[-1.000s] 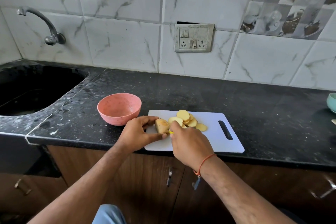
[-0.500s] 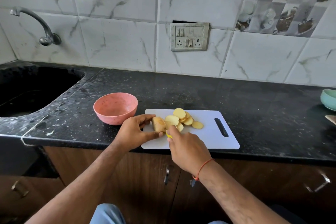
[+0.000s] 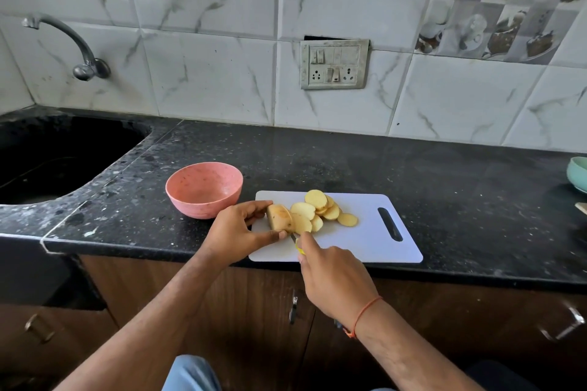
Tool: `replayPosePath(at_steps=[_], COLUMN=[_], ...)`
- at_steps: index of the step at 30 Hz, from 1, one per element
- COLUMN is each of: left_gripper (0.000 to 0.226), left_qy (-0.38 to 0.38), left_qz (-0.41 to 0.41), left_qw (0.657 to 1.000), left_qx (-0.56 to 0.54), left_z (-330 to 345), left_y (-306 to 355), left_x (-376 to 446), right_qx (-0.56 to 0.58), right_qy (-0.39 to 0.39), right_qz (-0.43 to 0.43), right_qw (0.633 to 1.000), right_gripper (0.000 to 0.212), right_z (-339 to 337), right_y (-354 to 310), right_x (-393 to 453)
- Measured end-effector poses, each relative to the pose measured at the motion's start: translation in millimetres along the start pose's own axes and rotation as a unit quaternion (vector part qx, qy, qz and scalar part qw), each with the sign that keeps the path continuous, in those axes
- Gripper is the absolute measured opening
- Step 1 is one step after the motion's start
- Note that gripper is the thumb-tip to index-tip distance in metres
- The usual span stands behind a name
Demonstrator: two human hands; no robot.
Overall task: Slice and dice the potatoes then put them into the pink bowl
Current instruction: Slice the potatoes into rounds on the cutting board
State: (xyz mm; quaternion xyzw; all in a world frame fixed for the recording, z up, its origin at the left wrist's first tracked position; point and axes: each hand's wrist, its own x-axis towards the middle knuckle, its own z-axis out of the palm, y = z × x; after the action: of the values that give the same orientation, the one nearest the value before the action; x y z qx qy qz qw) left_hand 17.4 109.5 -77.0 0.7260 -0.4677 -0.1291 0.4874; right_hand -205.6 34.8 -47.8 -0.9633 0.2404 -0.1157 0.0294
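A white cutting board (image 3: 365, 241) lies at the front edge of the black counter. On its left part my left hand (image 3: 236, 232) grips the uncut end of a potato (image 3: 278, 217) between thumb and fingers. Right of it lie several round potato slices (image 3: 320, 209), overlapping. My right hand (image 3: 333, 276) holds a knife with a yellow handle (image 3: 300, 247); its blade is mostly hidden and meets the potato's cut face. The pink bowl (image 3: 203, 189) stands empty just left of the board.
A black sink (image 3: 57, 155) with a tap (image 3: 79, 51) fills the left corner. A teal bowl (image 3: 578, 173) sits at the counter's right edge. Cabinet doors with handles run below the counter. A switch plate (image 3: 333, 65) is on the tiled wall.
Another slice has come off the potato and leans on the pile. My right hand has drawn back toward me with the knife. The left hand keeps its hold.
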Motion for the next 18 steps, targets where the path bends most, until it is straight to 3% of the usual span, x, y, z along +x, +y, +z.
replayPosePath(at_steps=[13, 18], left_gripper=[0.090, 0.082], left_qy=[-0.010, -0.012], left_qz=[0.001, -0.002], left_qw=[1.000, 1.000], left_qx=[-0.012, -0.008], left_z=[-2.5, -1.8], left_y=[1.5, 0.2], left_x=[-0.8, -1.6], right_qx=[-0.001, -0.001], right_qy=[-0.006, 0.007], right_qz=[-0.016, -0.012], right_qw=[1.000, 1.000], right_gripper=[0.028, 0.025], right_z=[1.3, 1.9], right_y=[-0.6, -1.0], right_x=[-2.8, 8.0])
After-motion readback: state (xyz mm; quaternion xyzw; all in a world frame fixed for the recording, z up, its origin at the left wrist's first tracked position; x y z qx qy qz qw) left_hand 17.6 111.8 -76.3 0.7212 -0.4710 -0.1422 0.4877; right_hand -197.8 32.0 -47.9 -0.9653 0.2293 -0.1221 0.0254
